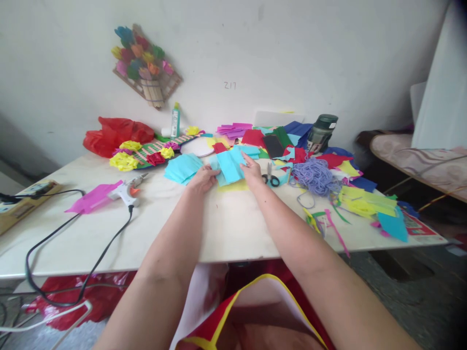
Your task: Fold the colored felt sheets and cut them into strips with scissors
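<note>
Pretty bright overall, tbh. The plain off-white wall (284,53) is lit soft and kinda flat, while the dark grey floor (443,291) is left much dimmer. Only faint shadows are cast on the glossy cream counter (233,233), which is a bit washed out. Its front edge is bowed, the top right corner's blacked out, and detail in the thin turquoise paper sheets (230,167) is smeared.

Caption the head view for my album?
Left hand and right hand handle blue paper near scissors and purple yarn.

Bare arms (175,243), red garment (209,329), yellow edging (268,276), pale inside (270,301)
</note>
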A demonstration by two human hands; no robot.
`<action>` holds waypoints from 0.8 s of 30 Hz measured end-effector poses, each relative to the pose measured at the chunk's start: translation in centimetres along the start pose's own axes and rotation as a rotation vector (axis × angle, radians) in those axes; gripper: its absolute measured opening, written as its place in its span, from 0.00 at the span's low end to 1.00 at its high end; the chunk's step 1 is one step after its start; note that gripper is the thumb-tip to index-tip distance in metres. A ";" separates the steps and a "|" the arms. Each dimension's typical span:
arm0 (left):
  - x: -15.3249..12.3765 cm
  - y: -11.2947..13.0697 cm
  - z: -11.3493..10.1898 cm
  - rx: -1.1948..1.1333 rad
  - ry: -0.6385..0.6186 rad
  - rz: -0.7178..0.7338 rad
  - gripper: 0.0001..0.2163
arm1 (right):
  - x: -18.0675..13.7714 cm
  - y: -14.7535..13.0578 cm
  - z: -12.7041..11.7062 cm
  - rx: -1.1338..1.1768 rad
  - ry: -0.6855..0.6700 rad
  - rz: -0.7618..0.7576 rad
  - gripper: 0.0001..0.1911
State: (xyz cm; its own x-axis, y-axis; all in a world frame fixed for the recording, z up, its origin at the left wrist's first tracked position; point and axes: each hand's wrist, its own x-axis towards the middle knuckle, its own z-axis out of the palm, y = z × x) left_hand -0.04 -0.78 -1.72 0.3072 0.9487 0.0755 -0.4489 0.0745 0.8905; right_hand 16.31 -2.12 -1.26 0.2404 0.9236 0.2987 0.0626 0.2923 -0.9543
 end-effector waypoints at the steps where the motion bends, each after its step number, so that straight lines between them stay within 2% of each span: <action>1: 0.0 0.0 0.0 0.000 -0.007 0.005 0.12 | 0.0 0.0 0.0 -0.002 -0.009 -0.006 0.25; 6: 0.1 -0.3 -0.3 0.016 -0.011 0.023 0.14 | -0.1 0.1 -0.1 -0.043 -0.026 0.014 0.19; 15: 0.1 -0.3 0.4 0.057 0.040 0.021 0.17 | 0.3 0.7 0.3 -0.106 -0.057 -0.035 0.17; 21: 0.1 -0.5 0.8 0.105 0.047 0.063 0.18 | -0.1 0.6 0.5 -0.151 -0.179 -0.101 0.13; 24: 0.3 -0.7 1.0 0.097 0.053 0.097 0.19 | -0.5 0.3 0.7 -0.228 -0.248 -0.157 0.19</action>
State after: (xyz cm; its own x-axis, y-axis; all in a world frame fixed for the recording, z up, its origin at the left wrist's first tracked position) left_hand 1.21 -0.88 -1.90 0.2202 0.9651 0.1420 -0.3904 -0.0462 0.9195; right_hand 15.55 -2.30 -1.63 -0.0299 0.9122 0.4086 0.3005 0.3980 -0.8668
